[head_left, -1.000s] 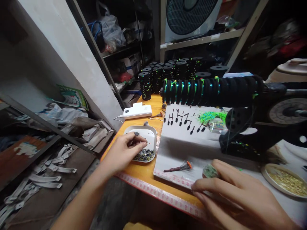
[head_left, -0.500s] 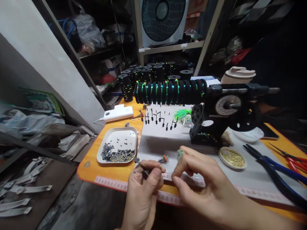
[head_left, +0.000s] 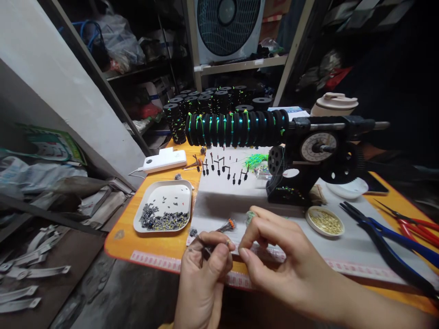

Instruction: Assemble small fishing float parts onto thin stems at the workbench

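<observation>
My left hand [head_left: 203, 276] is closed in a pinch, thumb against forefinger, on a tiny part too small to name. Just to its right, my right hand [head_left: 283, 258] has thumb and forefinger pinched together; whatever they grip, if anything, cannot be made out. Behind the fingers lie a bundle of orange-tipped pieces [head_left: 229, 225] and a small green clump [head_left: 250, 216]. On the left stands a white tray [head_left: 139, 224] of small dark and yellowish parts. A round dish [head_left: 324, 232] of tiny gold pieces is beyond my right hand.
A black winding device [head_left: 291, 192] carries a roller of foam spools [head_left: 236, 129] wound with green thread. Blue-handled pliers [head_left: 373, 233] and red-handled pliers [head_left: 416, 226] lie right. Farther back are a white power bank [head_left: 164, 160], several black spools [head_left: 206, 105] and a lidded cup [head_left: 334, 105].
The view has shifted slightly, so the table things sit a little farther left. My right hand has come a little closer to my left hand; both keep their pinched shape.
</observation>
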{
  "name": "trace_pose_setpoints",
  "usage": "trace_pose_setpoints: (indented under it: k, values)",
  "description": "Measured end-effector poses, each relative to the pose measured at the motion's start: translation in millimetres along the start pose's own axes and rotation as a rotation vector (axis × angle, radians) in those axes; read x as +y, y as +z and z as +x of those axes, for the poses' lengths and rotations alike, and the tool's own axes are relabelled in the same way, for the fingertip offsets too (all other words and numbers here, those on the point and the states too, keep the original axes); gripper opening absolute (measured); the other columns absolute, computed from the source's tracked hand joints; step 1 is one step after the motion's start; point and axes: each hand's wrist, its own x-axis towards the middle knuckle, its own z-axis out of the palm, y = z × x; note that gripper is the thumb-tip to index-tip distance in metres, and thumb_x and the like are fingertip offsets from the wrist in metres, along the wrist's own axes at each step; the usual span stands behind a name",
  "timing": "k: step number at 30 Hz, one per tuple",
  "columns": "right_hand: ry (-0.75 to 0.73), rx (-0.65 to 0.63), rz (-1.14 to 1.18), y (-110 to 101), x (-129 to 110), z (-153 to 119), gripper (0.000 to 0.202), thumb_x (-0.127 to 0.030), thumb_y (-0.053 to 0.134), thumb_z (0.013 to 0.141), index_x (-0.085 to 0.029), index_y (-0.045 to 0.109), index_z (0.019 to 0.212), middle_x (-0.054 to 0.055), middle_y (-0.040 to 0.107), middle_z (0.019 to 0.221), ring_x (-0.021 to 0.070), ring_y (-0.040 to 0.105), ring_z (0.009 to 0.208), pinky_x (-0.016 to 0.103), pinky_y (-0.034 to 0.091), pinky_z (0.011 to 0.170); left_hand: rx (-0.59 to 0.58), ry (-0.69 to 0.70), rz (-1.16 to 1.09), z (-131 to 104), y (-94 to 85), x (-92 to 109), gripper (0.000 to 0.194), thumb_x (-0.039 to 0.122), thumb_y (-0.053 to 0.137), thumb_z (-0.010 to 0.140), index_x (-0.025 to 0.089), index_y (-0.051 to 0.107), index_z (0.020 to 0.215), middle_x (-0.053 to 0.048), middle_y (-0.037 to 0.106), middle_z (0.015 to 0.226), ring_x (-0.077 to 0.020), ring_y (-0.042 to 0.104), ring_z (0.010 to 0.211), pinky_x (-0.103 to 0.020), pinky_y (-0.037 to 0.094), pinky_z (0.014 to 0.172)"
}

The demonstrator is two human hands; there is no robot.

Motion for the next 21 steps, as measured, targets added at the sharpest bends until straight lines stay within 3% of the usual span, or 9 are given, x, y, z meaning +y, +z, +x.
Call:
trace_pose_setpoints:
  k: [6, 12, 15, 18, 21]
  values:
    - [-0.041, 0.027, -0.031, -2.5, 5.3, 2.1, 0.013, -0.018, 0.061, 0.094, -0.023, 0.073, 0.093, 0.001, 0.058, 0.071, 0.0140, 0.053, 0.066, 0.026, 0.041, 0.057, 0.011, 0.154, 0.131, 1.5, -1.6, -2.4, 0.022, 0.025, 0.093, 0.060, 0.020, 0.073, 0.065, 0.002, 0.067, 0.075, -0.0118, 0.064, 0.075, -0.017, 0.051, 0.070]
    - [0.002, -0.018, -0.029, -2.3, 2.6, 3.2, 0.012, -0.019, 0.060, 0.093, -0.021, 0.070, 0.086, 0.000, 0.056, 0.070, 0.0136, 0.050, 0.065, 0.025, 0.041, 0.058, -0.028, 0.285, 0.230, 3.9, -0.4, -4.6, 0.018, 0.029, 0.090, 0.067, 0.024, 0.076, 0.077, -0.001, 0.066, 0.096, -0.0129, 0.063, 0.082, -0.020, 0.052, 0.073]
    - [-0.037, -0.054, -0.065, -3.6, 1.6, 4.8, 0.013, -0.018, 0.056, 0.095, -0.019, 0.068, 0.089, 0.001, 0.054, 0.074, 0.0141, 0.053, 0.068, 0.025, 0.044, 0.059, -0.145, 0.324, 0.141, 4.4, 0.5, -3.1, 0.018, 0.036, 0.083, 0.076, 0.024, 0.071, 0.071, 0.001, 0.067, 0.081, -0.0095, 0.060, 0.070, -0.018, 0.048, 0.066]
    - [-0.318, -0.021, -0.264, -8.1, 3.9, 8.0, 0.019, -0.023, 0.052, 0.098, -0.015, 0.067, 0.091, 0.006, 0.060, 0.080, 0.0169, 0.057, 0.074, 0.029, 0.049, 0.062, -0.243, 0.255, 0.168, 6.6, -4.2, 3.0, 0.017, 0.034, 0.076, 0.085, 0.024, 0.066, 0.077, 0.006, 0.055, 0.053, -0.0066, 0.045, 0.048, -0.017, 0.037, 0.053]
    - [-0.643, 0.092, -0.534, -15.1, 8.7, 11.7, 0.013, -0.018, 0.056, 0.097, -0.014, 0.068, 0.096, 0.007, 0.068, 0.086, 0.0206, 0.063, 0.088, 0.036, 0.054, 0.078, -0.197, 0.180, 0.419, 9.2, -12.8, 13.9, 0.020, 0.039, 0.076, 0.083, 0.022, 0.066, 0.080, 0.005, 0.053, 0.051, -0.0088, 0.044, 0.048, -0.019, 0.034, 0.051]
